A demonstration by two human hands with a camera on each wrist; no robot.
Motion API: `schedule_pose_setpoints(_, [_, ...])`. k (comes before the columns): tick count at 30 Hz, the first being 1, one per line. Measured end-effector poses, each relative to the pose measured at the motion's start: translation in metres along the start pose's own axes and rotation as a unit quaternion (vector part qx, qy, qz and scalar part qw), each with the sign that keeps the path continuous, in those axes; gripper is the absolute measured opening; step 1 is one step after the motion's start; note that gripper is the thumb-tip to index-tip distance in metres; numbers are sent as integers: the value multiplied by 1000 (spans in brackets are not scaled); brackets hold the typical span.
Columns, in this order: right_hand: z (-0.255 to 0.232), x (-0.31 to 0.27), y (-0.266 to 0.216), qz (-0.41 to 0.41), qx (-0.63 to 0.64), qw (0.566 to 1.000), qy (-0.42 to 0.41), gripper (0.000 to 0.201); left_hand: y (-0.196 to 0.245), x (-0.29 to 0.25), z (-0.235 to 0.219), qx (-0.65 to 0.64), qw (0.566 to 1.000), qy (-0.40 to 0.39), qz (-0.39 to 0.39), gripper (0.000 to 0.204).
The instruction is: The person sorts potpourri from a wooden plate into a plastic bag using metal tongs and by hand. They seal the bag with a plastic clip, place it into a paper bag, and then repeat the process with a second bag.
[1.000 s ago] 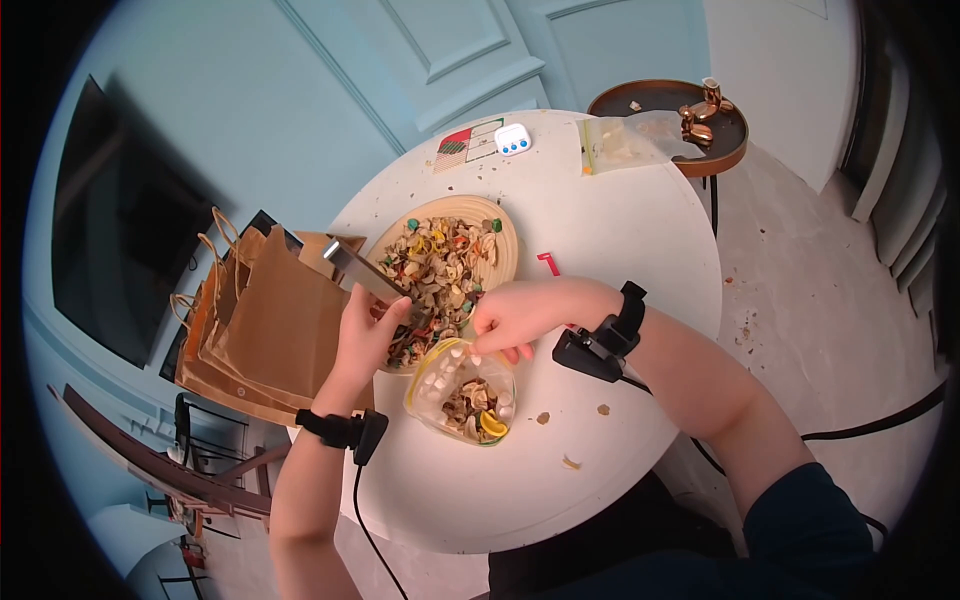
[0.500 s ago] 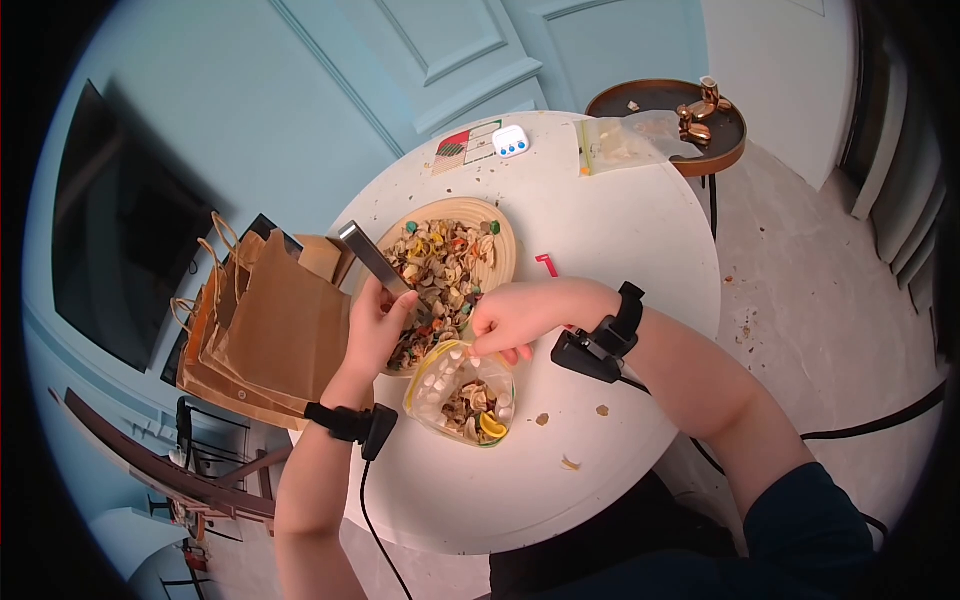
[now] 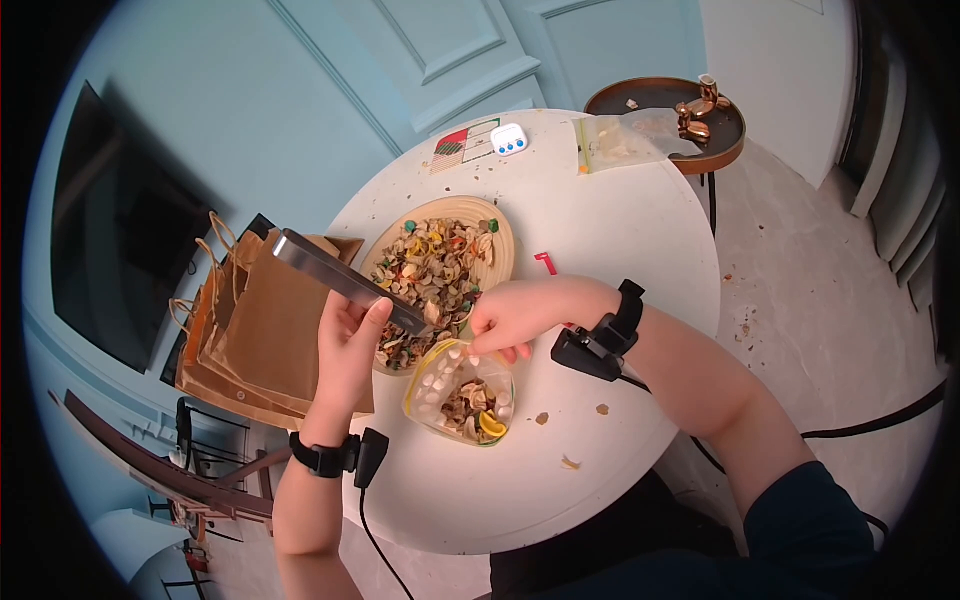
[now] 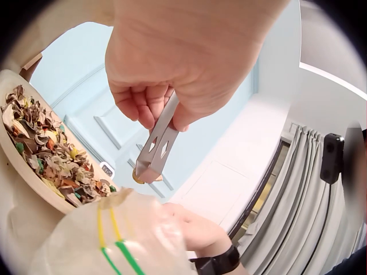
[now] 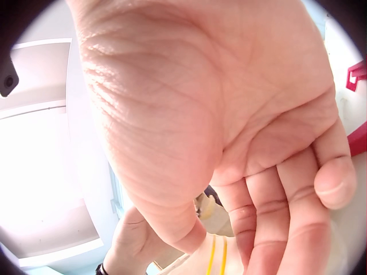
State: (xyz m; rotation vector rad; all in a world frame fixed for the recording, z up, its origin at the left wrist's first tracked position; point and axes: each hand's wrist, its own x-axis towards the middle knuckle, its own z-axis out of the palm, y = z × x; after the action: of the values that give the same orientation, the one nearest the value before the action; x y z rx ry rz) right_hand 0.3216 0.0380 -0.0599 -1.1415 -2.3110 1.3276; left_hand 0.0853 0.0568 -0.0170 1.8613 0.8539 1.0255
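My left hand (image 3: pixel 345 350) grips metal tongs (image 3: pixel 335 270) between thumb and fingers, their tips low over the near side of a heap of dried petals and potpourri pieces (image 3: pixel 435 265). A small yellowish-brown piece (image 4: pixel 139 176) shows at the tong tips in the left wrist view. The heap lies on a round, ridged beige plate (image 3: pixel 506 250). My right hand (image 3: pixel 525 315) pinches the rim of a clear zip bag (image 3: pixel 424 398) with yellow and green seal lines. Its mouth stands wide, with dried pieces and a yellow slice (image 3: pixel 492 424) inside.
Brown paper bags (image 3: pixel 270 330) stand left of the plate. At the table's far side lie a patterned card (image 3: pixel 465 148), a white device with blue dots (image 3: pixel 509 140) and another zip bag (image 3: pixel 625 145). A red item (image 3: pixel 545 263) and loose scraps (image 3: pixel 570 462) lie on the white table (image 3: pixel 620 220).
My left hand first shifts slightly right and up, then back left; the tongs now slant more flatly, their tips above the petals near the bag. My right hand keeps its place at the bag's rim.
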Motion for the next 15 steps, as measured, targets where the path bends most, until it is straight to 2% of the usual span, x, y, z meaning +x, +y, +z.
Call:
schedule_pose_setpoints(8, [0, 0, 0, 9, 3, 1000, 0, 33, 10, -31, 10, -18, 998, -48, -47, 38])
schedule_pose_setpoints(11, [0, 0, -1, 6, 1, 1000, -3, 33, 9, -32, 10, 0, 998, -56, -34, 35])
schedule_pose_setpoints(15, [1, 0, -1, 10, 3, 1000, 0, 33, 5, -20, 1, -15, 1000, -3, -11, 31])
